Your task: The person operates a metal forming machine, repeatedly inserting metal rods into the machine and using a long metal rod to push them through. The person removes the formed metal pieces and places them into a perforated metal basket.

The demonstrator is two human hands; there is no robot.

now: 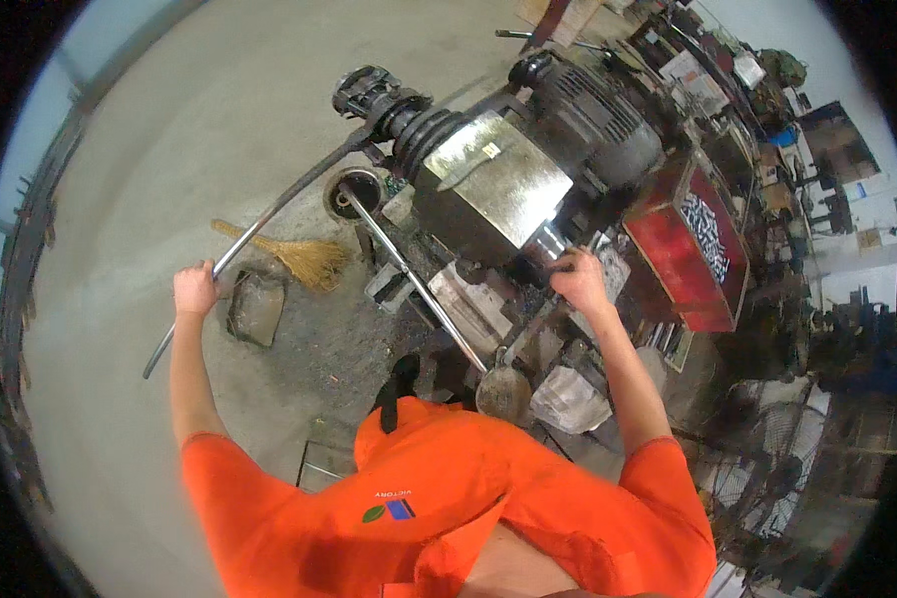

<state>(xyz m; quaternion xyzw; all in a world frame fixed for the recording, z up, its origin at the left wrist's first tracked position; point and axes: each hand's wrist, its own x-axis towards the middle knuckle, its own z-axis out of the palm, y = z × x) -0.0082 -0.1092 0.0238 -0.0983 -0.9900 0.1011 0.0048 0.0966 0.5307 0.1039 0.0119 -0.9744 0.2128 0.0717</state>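
Note:
My left hand [195,289] is wrapped round a long metal lever [287,199], whose upper end joins the dark, stepped shaft [419,130] of a machine. Below the hand the lever's free end sticks out. The machine's housing [503,179] is a boxy metal block with a worn, shiny top. At its near right end is a bright metal cylinder [545,244]. My right hand [580,281] is beside this cylinder, its fingers curled together. What they grip, if anything, is hidden.
A dark motor [598,125] adjoins the housing. To the right stands a red bin [673,244] of small metal pieces. A shiny bar [414,279] slants across the near side. A straw broom [304,257] and a scoop-like pan [257,309] lie on the floor.

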